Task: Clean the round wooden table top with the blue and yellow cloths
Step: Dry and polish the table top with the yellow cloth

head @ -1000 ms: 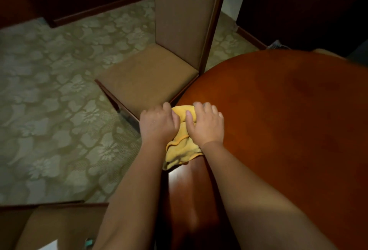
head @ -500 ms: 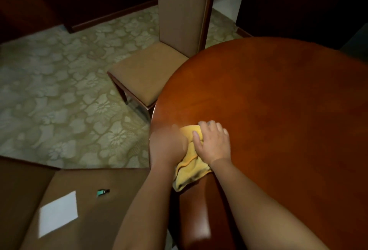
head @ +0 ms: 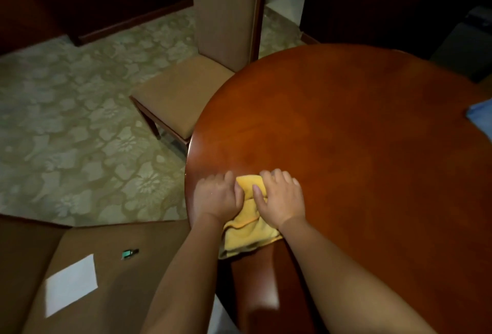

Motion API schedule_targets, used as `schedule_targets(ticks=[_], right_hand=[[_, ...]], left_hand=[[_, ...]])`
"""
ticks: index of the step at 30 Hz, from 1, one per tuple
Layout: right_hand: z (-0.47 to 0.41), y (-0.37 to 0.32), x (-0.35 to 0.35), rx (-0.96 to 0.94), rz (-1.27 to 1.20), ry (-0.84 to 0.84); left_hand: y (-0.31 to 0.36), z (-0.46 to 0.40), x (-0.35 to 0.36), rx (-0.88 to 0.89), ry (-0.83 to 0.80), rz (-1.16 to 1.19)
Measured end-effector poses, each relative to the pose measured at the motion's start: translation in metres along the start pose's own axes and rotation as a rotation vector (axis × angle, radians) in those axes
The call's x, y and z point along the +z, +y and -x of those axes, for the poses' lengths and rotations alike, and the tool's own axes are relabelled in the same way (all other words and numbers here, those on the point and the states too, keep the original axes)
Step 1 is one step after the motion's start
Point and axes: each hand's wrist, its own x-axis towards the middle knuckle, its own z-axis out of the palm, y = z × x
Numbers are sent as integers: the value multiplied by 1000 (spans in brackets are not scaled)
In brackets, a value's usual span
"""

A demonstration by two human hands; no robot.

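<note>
Left of the grip, low and well apart: white paper (head: 71,283) and small green item (head: 129,253) lying on a brown upholstered seat (head: 111,275), out of the wiping path. Up and left of the grip: tan chair (head: 183,99), seat tucked near the table (head: 359,126) rim. At the grip: left hand (head: 217,196) curled over the near-left edge of the yellow cloth (head: 249,237), knuckles up, fingers bent down onto the fabric, apparently to bear weight through the cloth. Beside it, touching across the fold: right hand (head: 281,198), likewise curled and pressing, thumb laid on the bunched middle. Cloth flat on the table close to the left rim, trailing toward the wrists, probably so both palms drive one pad. Far right of the grip, well apart: blue cloth (head: 480,115) at the frame edge, resting on the table, untouched. Most of the tabletop apparently yet to cover.
</note>
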Motion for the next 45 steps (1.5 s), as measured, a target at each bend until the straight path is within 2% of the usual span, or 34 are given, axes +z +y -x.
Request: schedule_targets(ticks=[8,16,23,35,45], right_hand=[[-96,20,9,50,-8,21],[-233,51,28,293,7,131],[-334,92,37,369,0,195],[-394,155,34,447,16,227],[-443,230,32,556,44,325]], left_hand=[[-16,-101,31,62,57,-16],[-32,-266,93,214,101,52],[-24,-377,129,263,126,-1],[13,-469,163,408,23,44],[73,-542,197,457,32,89]])
